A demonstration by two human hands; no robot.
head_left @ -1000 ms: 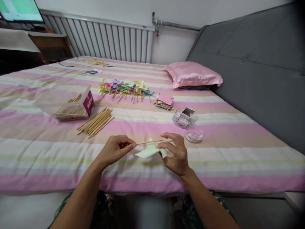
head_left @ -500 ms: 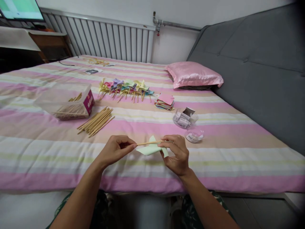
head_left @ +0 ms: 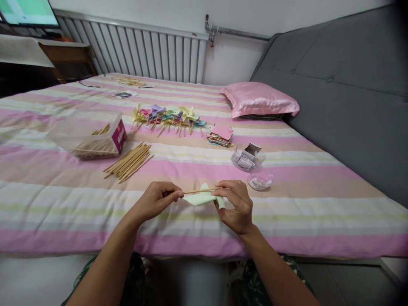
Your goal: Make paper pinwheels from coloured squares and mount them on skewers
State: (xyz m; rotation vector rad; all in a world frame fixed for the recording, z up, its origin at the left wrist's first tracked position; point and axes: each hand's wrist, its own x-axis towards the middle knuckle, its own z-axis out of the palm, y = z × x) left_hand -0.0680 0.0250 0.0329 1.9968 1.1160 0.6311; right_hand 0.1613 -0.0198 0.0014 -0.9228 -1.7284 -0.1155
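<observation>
Between my fingers, above the bed's near edge, a thin wooden stick (head_left: 199, 191) lies almost level across a pale green paper pinwheel (head_left: 200, 199). My left hand (head_left: 159, 197) pinches the stick's left end. My right hand (head_left: 236, 204) grips the pinwheel, its fingers over the stick's right end, so the join between stick and paper is hidden. A loose pile of wooden sticks (head_left: 129, 162) lies beyond my left hand. Past my right hand are a clear round tub (head_left: 247, 158) with small packets and a clear lid (head_left: 260, 181).
Several coloured pinwheels on sticks (head_left: 168, 119) lie mid-bed beside a stack of coloured paper squares (head_left: 220, 136). A clear plastic box (head_left: 86, 136) holding more sticks is at left. Behind are a pink pillow (head_left: 259, 100), a grey headboard (head_left: 344, 93) and a radiator (head_left: 137, 46).
Both hands keep nearly the same place and hold. The pinwheel's left blade has shifted very slightly; the stick stays against the paper.
</observation>
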